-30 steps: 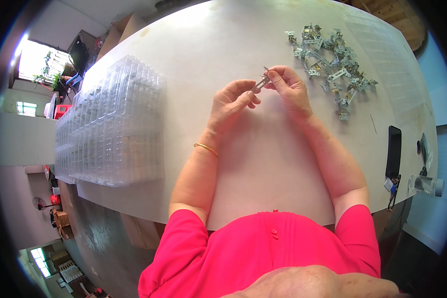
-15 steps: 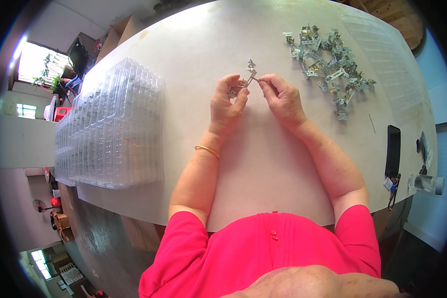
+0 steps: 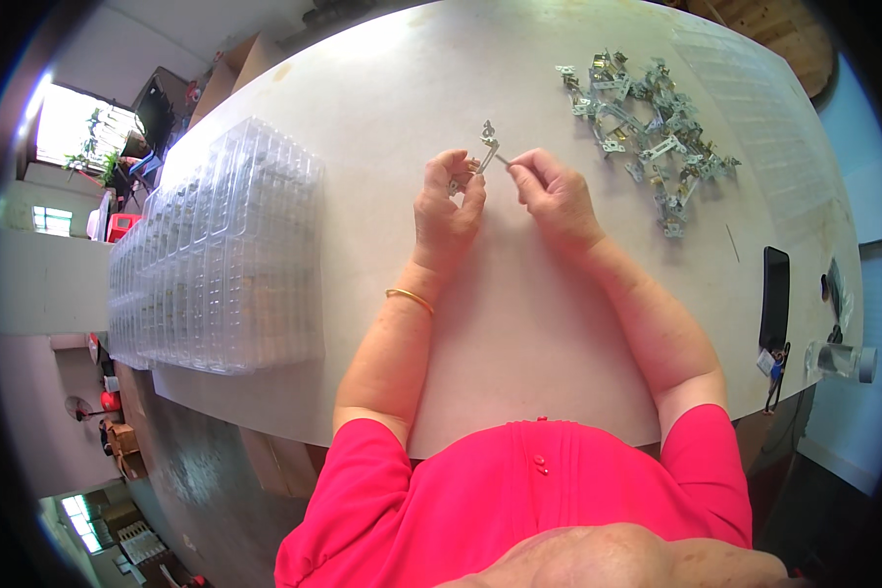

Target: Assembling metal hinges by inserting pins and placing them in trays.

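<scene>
My left hand (image 3: pixel 445 211) pinches a small silvery metal bracket (image 3: pixel 488 144) between thumb and fingers, and its upper end sticks up past the fingertips. Just to the right, my right hand (image 3: pixel 557 196) is closed on a thin, short metal piece (image 3: pixel 502 159) whose tip points at the bracket. A small gap shows between that tip and the bracket. My fingers hide the bracket's lower part and most of the thin piece, so its exact kind cannot be told. Both hands are held above the pale tabletop (image 3: pixel 529 323).
A heap of similar metal brackets (image 3: pixel 661 145) lies at the far right. Stacked clear plastic trays (image 3: pixel 225 255) stand on the left. A thin metal rod (image 3: pixel 732 243), a black phone (image 3: pixel 775 294), keys (image 3: pixel 777 372) and a clear bottle (image 3: pixel 838 362) are along the right side.
The bracket in my left hand has shifted slightly left and tilted. The thin piece in my right hand, earlier against the bracket, is now a little apart from it.
</scene>
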{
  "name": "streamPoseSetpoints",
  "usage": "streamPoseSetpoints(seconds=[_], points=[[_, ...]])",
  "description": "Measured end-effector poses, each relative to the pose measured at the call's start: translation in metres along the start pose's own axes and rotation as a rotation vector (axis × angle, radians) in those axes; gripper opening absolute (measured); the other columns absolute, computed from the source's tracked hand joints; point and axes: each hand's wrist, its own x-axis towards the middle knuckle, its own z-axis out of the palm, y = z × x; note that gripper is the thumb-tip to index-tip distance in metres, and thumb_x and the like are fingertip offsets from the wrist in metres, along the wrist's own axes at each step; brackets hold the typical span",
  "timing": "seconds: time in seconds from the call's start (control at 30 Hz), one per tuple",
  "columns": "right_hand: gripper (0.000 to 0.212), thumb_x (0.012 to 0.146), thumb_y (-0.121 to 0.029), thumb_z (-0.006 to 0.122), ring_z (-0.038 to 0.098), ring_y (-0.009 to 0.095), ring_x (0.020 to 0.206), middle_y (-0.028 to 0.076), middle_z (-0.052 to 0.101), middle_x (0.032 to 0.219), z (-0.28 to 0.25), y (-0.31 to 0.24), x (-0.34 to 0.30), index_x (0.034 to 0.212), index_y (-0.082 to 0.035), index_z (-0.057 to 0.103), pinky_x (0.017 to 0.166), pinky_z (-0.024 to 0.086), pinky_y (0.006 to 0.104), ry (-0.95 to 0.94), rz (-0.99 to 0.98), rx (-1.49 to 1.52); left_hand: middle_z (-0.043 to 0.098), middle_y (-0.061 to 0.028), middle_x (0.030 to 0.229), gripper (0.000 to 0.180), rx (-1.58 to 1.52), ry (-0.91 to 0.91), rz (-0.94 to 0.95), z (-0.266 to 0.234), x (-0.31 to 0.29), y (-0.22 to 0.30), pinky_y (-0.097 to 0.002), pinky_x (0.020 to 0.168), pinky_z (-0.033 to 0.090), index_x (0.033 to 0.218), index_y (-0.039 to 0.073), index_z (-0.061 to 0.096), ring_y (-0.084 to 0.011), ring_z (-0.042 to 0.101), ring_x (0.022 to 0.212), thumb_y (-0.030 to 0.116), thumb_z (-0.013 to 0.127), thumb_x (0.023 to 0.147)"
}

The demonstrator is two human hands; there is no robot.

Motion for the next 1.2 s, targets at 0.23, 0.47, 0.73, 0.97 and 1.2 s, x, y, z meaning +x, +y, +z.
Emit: streamPoseSetpoints(seconds=[0.23,0.47,0.73,0.97,1.2], points=[[0.013,0.100,-0.015,0.059,0.066,0.011,0.084,0.003,0.066,0.095,0.000,0.023,0.015,0.109,-0.006,0.064,0.070,0.055,0.0259,0.062,-0.052,0.459,0.065,-0.0140,0.105,0.031,-0.623,-0.226,-0.411,-0.008,0.003,0.004,-0.0302,0.077,0.055,0.123,-0.003,0.049,-0.0172,0.066,0.084,0.002,0.059,0.094],[0.015,0.100,-0.015,0.059,0.066,0.013,0.086,0.006,0.068,0.100,-0.012,0.023,0.012,0.108,-0.003,0.063,0.080,0.057,0.0274,-0.062,0.102,0.530,0.064,-0.0100,0.100,0.032,-0.676,-0.325,-0.489,-0.010,0.003,0.010,-0.0304,0.077,0.055,0.120,-0.004,0.052,-0.0162,0.066,0.084,0.008,0.064,0.092],[0.013,0.101,-0.015,0.057,0.064,0.011,0.088,0.005,0.066,0.103,-0.006,0.025,0.013,0.105,-0.004,0.063,0.080,0.058,0.0264,-0.015,0.126,0.527,0.063,-0.0123,0.090,0.021,0.022,-0.131,0.026,-0.004,-0.005,0.011,-0.0337,0.068,0.054,0.101,0.002,0.062,-0.0227,0.065,0.077,0.008,0.071,0.083],[0.013,0.101,-0.015,0.057,0.063,0.010,0.091,0.004,0.066,0.104,-0.007,0.032,0.013,0.106,-0.004,0.062,0.080,0.058,0.0263,-0.077,0.085,0.513,0.065,-0.0126,0.084,0.015,0.116,-0.062,0.183,0.005,-0.009,0.005,-0.0375,0.067,0.053,0.096,0.003,0.062,-0.0276,0.065,0.074,0.005,0.068,0.083],[0.015,0.100,-0.017,0.059,0.062,0.011,0.099,0.002,0.065,0.106,0.000,0.041,0.016,0.111,-0.008,0.062,0.081,0.055,0.0268,0.096,0.014,0.600,0.065,-0.0183,0.086,0.011,0.069,-0.008,-0.022,-0.018,-0.008,0.030,-0.0430,0.071,0.052,0.092,0.000,0.063,-0.0356,0.065,0.077,0.007,0.066,0.084]])
